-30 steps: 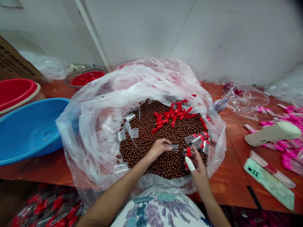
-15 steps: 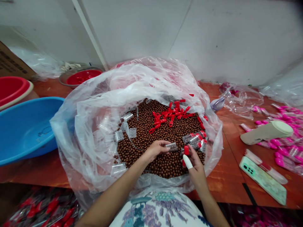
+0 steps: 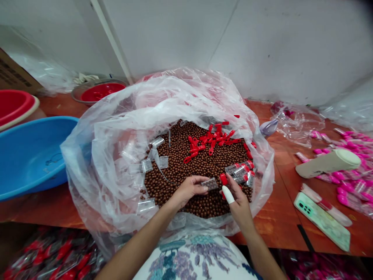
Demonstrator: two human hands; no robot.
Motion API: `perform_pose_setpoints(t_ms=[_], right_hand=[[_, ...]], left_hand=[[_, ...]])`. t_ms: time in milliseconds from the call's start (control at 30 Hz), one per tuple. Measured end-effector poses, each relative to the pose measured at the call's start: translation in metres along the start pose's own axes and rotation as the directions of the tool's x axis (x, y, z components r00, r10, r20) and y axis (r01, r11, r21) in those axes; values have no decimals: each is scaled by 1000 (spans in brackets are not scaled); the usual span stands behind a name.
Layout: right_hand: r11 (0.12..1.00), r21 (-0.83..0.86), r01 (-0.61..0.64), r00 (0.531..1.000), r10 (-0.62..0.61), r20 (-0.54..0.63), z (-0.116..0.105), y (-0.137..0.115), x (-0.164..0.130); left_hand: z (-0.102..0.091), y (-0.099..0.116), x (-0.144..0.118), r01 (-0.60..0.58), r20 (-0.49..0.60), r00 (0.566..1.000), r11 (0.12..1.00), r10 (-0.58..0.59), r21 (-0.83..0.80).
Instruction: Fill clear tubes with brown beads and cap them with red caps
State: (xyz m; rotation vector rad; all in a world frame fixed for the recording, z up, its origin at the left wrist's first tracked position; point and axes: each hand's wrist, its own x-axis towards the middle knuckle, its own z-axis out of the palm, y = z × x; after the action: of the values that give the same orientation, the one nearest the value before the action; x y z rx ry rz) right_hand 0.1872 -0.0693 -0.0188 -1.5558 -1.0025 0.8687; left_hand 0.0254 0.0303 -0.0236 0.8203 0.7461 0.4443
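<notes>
Between thumb and fingers, my left hand (image 3: 190, 189) pinches a clear plastic tube (image 3: 210, 184), tilted over small brown balls (image 3: 186, 167) in a plastic bag (image 3: 101, 155). My right hand (image 3: 237, 196), a white cover on its thumb, grips a red cap (image 3: 223, 179) close to the tube's right end; a gap shows between them. More red plastic is partly hidden behind that thumb. Beyond the right hand lie several red-capped tubes (image 3: 241, 171). Red plastic pieces with looped ends (image 3: 211, 142) are heaped on the balls. Loose clear tubes (image 3: 147, 166) rest at the bag's left side.
A blue basin (image 3: 35, 155) stands left, with red basins (image 3: 17, 105) behind it. On the right are a phone (image 3: 322, 221), a pale cylinder (image 3: 329, 163) and pink-capped tubes (image 3: 358, 175). Red-capped items (image 3: 58, 256) lie below the table edge (image 3: 43, 221).
My right hand has brought the red cap leftward and up, nearer the tube. The tube in my left hand has tipped slightly and moved a little left.
</notes>
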Motion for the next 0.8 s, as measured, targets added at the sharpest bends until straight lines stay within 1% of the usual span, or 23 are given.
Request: perform_pose_setpoints(t_ms=[167,300,433,500,633,700,733,800], right_hand=[[998,-45,38,996,-34,77,2,-4,0],[991,-122,62,997,-55,55,0,-3,1],[965,-224,137,990,-127,58,-2,-5,3],[958,-234,167,985,-152,83,-2,-6,4],[961,-199,193,974,-162,160,-1,-8,3],[966,-182,186,971,-152,182,-1,-8,2],[973,-165,163,976,-135,172,-1,-8,2],[994,-89,70,990,-58,129,0,-7,1]], left_hand=[[1,2,-4,0,-8,1000,1000,0,-16],[1,3,-6,1,-26,1000,1000,-2,-19],[1,2,-9,6,-43,999,999,-7,-34],[2,1,-10,-3,-43,999,999,1,-46],[5,1,-13,-43,-47,998,997,40,-58],[7,1,-14,-65,-51,997,997,62,-52],[8,1,-14,-72,-54,996,996,69,-49],[8,0,-15,-74,-57,996,996,71,-52]])
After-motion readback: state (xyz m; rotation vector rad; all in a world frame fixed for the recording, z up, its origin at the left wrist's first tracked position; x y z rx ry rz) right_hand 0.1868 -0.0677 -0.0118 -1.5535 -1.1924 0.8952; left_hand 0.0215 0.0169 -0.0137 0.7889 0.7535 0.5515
